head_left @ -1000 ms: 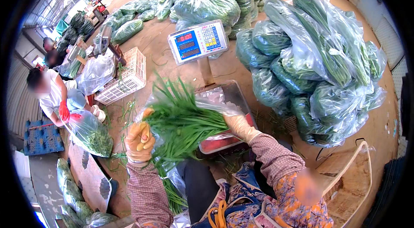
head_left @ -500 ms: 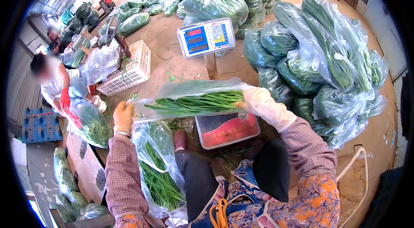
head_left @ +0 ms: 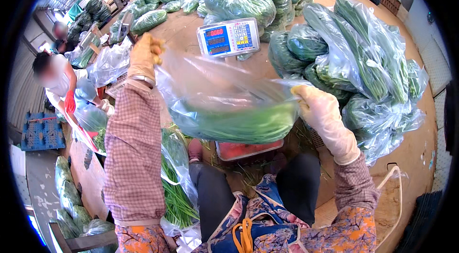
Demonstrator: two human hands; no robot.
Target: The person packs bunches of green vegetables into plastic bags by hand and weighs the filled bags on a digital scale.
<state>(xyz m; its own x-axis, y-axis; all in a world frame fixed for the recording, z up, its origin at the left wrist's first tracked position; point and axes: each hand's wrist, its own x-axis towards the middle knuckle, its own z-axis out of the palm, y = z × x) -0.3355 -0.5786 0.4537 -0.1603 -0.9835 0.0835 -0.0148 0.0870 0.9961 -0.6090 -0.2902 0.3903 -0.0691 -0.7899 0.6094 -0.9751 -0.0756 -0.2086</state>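
A clear plastic bag [head_left: 210,83] hangs stretched between my two gloved hands, with long green chives [head_left: 239,121] lying along its lower side, blurred by motion. My left hand [head_left: 146,56], raised higher, is closed on one upper corner of the bag. On the other upper corner my right hand [head_left: 318,107] is closed, lower down. Below the bag shows the red platform [head_left: 248,150] of a weighing scale, partly hidden by it. The scale's display [head_left: 228,38] stands lit beyond. Beside my left leg lies an open plastic bag of chives [head_left: 179,198].
At the right rises a heap of filled plastic bags [head_left: 377,57]; more filled bags [head_left: 239,4] are piled at the back. A co-worker in red gloves [head_left: 70,102] handles a bag at the left, near a blue pallet [head_left: 43,131]. A wooden board [head_left: 382,205] is at the lower right.
My left hand has risen and moved away, my right hand has shifted right and slightly down. The bag, earlier held flat over the scale, now swings wide and full, its chives sagging lower.
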